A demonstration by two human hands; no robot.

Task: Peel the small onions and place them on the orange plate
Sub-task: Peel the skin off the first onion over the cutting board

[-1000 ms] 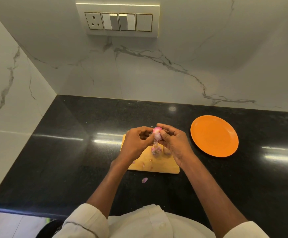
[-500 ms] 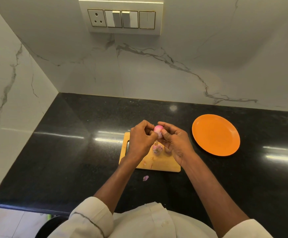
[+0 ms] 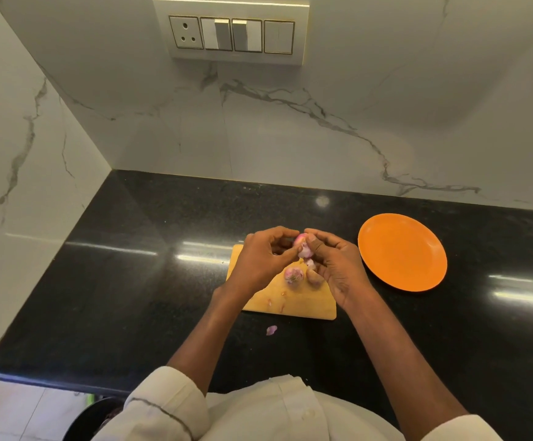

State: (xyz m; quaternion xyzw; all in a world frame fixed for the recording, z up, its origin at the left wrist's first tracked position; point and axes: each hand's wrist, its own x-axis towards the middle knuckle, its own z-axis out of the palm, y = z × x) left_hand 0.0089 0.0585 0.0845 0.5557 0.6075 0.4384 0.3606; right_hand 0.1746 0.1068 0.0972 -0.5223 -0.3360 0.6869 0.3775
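The scene was evenly and fairly brightly lit from overhead. The polished black counter (image 3: 150, 281) carried streaks of white glare left of the cutting board (image 3: 297, 302), more streaks right of the orange plate (image 3: 402, 253), and a small round highlight behind the board. The marble wall (image 3: 290, 132) looked softly shaded, darker toward the upper right. Wide-angle distortion bent the counter edge and walls. The onion (image 3: 303, 248) between the hands looked slightly blurred; the plate stayed sharp.
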